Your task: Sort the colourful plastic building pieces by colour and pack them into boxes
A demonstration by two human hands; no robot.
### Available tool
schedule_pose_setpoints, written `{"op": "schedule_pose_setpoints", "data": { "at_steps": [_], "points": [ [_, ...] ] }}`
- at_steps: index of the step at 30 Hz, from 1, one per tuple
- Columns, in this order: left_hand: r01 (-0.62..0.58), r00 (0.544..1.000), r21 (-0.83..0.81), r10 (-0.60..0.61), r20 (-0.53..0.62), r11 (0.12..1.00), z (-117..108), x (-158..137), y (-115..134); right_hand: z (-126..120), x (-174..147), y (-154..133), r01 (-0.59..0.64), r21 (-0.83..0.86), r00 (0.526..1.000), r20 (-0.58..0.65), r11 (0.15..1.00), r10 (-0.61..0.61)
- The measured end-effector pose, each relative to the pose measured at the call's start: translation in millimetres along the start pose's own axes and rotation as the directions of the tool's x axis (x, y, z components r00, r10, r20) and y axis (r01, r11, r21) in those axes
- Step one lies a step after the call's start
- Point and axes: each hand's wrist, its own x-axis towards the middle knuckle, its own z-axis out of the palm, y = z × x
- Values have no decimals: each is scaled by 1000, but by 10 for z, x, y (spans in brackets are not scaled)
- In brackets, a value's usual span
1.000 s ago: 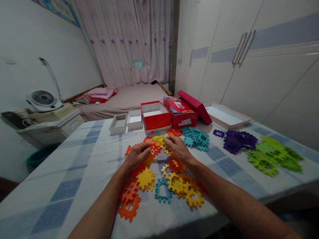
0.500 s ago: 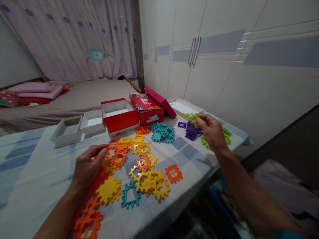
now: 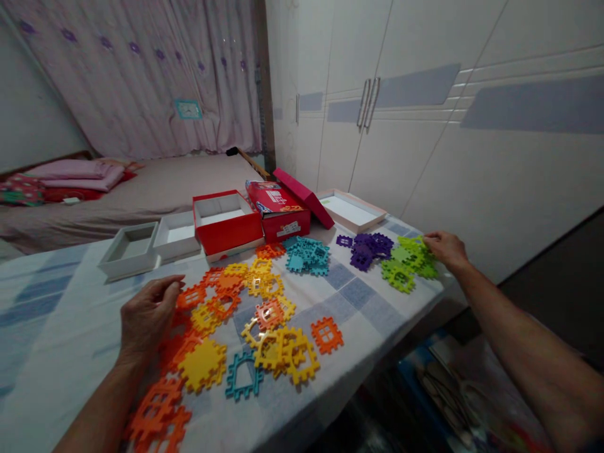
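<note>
My right hand [image 3: 447, 249] is at the far right edge of the pile of lime-green interlocking plastic pieces [image 3: 400, 255]. Its fingertips pinch a green piece at the pile's edge. To the left of that pile lie dark purple pieces [image 3: 370, 246], and beyond them a heap of teal ones [image 3: 309, 255]. My left hand [image 3: 148, 314] hovers by the left side of the mixed orange pieces [image 3: 191, 296] and yellow pieces [image 3: 202, 365]. Its fingers are curled in and nothing shows in them. One teal frame piece [image 3: 244, 375] lies near the table's front edge.
Along the back stand a grey tray [image 3: 129, 248], a white tray [image 3: 175, 236], an open red box [image 3: 229, 233], a printed red box [image 3: 285, 223] with a leaning red lid [image 3: 304, 195], and a shallow white tray [image 3: 356, 211]. Beyond are a bed [image 3: 179, 179] and a white wardrobe [image 3: 425, 145].
My right hand has carried a green piece from above the purple pieces rightward to the green pile. My left hand has drawn back slightly left, its fingers more curled.
</note>
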Motion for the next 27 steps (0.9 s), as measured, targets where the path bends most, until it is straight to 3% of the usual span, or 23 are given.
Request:
{"op": "schedule_pose_setpoints", "data": {
  "at_steps": [6, 9, 12, 14, 15, 17, 18, 21, 22, 24, 27],
  "points": [
    [12, 999, -43, -14, -36, 999, 22, 30, -47, 56, 72, 73, 11, -141, 998, 60, 990, -3],
    [43, 996, -105, -51, -73, 994, 38, 45, -45, 67, 75, 74, -9, -171, 999, -42, 985, 2],
    [146, 972, -286, -192, -138, 947, 42, 77, -84, 16, -176, -84, 141, -71, 978, -144, 987, -150],
    [222, 934, -405, -313, -174, 887, 35, 105, -129, -51, -520, -273, 314, 47, 947, -90, 948, -309],
    [255, 911, -447, -368, -186, 857, 31, 119, -153, -84, -727, -380, 392, 131, 918, 4, 911, -396],
    [306, 873, -498, -448, -194, 812, 25, 144, -193, -129, -1159, -591, 489, 296, 785, 261, 821, -562],
    [324, 860, -512, -473, -191, 796, 26, 154, -206, -133, -1363, -685, 524, 362, 676, 374, 771, -635],
    [367, 846, -528, -511, -152, 766, 39, 162, -209, -73, -1845, -892, 613, 486, 392, 496, 622, -774],
    [378, 847, -521, -513, -139, 765, 45, 157, -201, -36, -1955, -936, 649, 504, 325, 494, 570, -807],
    [384, 860, -480, -495, -124, 788, 55, 140, -185, 42, -2111, -1003, 722, 503, 231, 471, 475, -851],
    [374, 890, -391, -443, -103, 841, 65, 113, -181, 129, -2229, -1070, 795, 462, 167, 455, 393, -875]
  ]
}}
